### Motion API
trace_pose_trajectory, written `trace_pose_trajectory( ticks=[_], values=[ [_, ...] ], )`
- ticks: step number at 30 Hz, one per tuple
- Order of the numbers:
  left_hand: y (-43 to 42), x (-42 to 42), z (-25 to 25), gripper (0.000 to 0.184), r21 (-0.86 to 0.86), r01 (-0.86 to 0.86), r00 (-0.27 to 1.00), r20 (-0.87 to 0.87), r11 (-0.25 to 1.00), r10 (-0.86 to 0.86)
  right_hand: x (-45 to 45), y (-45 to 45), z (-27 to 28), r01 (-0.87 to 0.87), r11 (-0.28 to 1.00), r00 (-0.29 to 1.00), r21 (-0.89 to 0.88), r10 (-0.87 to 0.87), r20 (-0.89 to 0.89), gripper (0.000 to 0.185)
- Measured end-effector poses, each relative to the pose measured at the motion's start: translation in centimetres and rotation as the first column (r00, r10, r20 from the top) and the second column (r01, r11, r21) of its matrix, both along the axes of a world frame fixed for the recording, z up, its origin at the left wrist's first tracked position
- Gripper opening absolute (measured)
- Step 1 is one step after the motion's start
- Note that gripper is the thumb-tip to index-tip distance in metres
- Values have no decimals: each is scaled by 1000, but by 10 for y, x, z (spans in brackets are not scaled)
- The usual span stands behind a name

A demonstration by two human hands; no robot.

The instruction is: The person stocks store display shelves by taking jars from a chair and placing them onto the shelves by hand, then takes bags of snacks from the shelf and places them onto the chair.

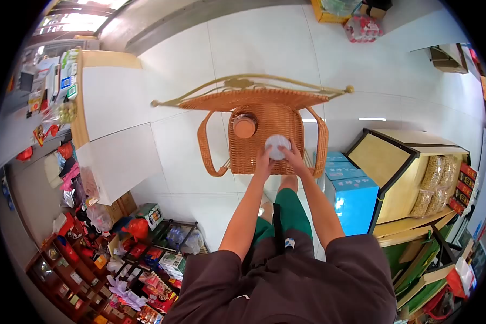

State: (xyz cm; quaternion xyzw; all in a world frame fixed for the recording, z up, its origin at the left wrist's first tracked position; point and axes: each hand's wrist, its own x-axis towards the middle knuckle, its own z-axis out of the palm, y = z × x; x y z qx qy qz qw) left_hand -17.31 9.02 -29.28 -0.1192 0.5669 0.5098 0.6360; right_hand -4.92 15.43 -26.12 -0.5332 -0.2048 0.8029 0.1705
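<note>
A wicker armchair [264, 148] stands in front of me, its woven seat facing up. Over the front part of the seat, my left hand [263, 161] and my right hand [294, 156] close on opposite sides of a round white-topped container [278, 144]. Its lower part is hidden, so I cannot tell whether it rests on the seat. A jar with an orange-brown lid [245, 127] sits on the seat behind and to the left, apart from both hands.
Blue boxes [353, 200] are stacked right of the chair, beside a wooden display stand [383, 173] with bagged goods. On the left are a white counter [121, 162] and crowded shelves [146, 259]. Pink-wrapped bottles [363, 29] stand on the tiled floor at the back.
</note>
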Motion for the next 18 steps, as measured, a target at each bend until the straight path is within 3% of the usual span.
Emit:
trace_pose_trajectory(
  ticks=[4,6,8,9,11,12,14,18],
  values=[
    [55,-11,-41,40,13,-37,998,-52,999,38,-24,40,-59,91,996,995,19,-90,-32,87],
    [67,-18,-68,37,33,-143,988,-60,989,145,-30,50,-99,104,994,993,28,-102,-56,81],
    [68,-22,-81,35,-48,-166,985,-59,985,164,-33,31,-170,-9,979,999,204,17,-41,61],
    [66,-24,-83,32,-95,-191,981,-59,977,186,-34,31,-168,-12,983,999,186,20,-43,61],
    [60,-23,-81,28,-121,-235,972,-31,965,233,-45,50,-146,-399,853,903,336,301,307,40],
    [54,-20,-78,27,-124,-294,955,-13,948,295,-53,52,-129,-415,848,887,330,298,352,32],
    [50,-18,-73,24,-127,-423,899,68,897,434,-61,41,-132,-341,887,906,313,221,362,32],
    [53,-18,-65,25,-137,-412,896,122,901,428,-61,30,-135,-158,964,935,215,75,347,37]
  ],
)
